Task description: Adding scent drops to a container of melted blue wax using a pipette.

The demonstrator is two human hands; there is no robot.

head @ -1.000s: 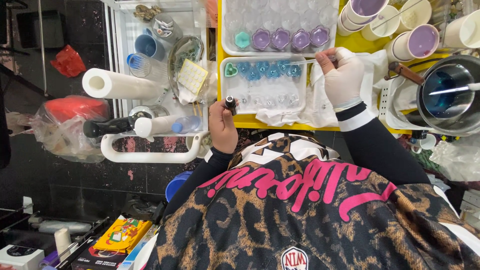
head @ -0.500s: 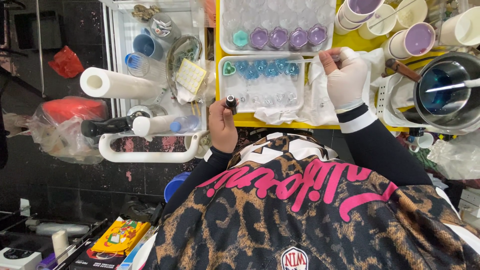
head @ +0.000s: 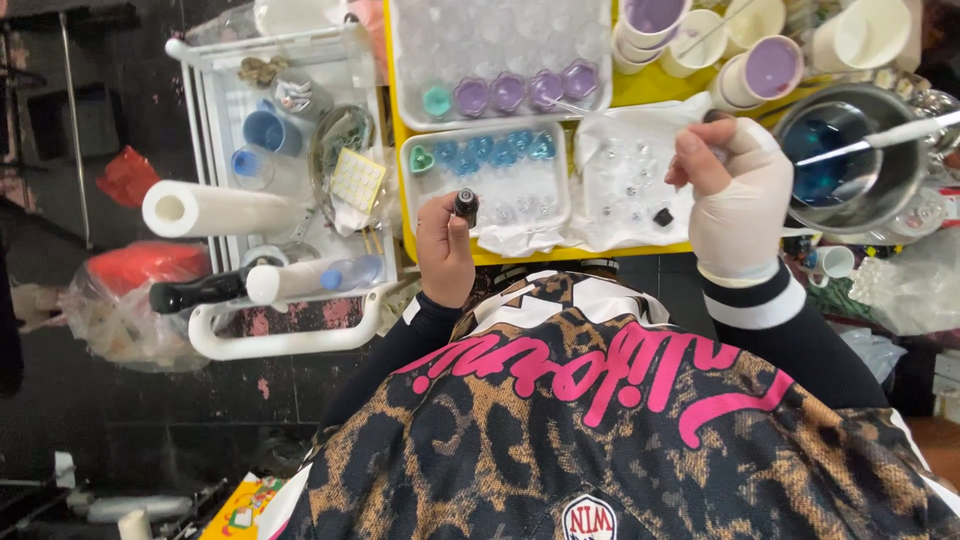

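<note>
The left hand (head: 445, 250) is shut around a small dark bottle (head: 466, 205) w/ its top up, right at the near edge of the yellow desk (head: 640, 92). Just past it sits a white mold tray (head: 487, 180) w/ blue shapes and one green heart in its top row. The right hand (head: 735, 195) wears a pale glove and is curled tight — its fingers pinch something tiny, too small to tell what. It hangs over a clear plastic sheet (head: 625, 185) that has a small black bit on it. Farther back is a 2nd tray (head: 500, 60) w/ purple shapes and one teal one. Right of the gloved hand is a metal pot (head: 850, 160) w/ blue stuff inside and a white stick in it. Paper cups (head: 770, 65) w/ purple in them stand behind. On the left is a white cart — a paper roll (head: 215, 210) lies on it.
</note>
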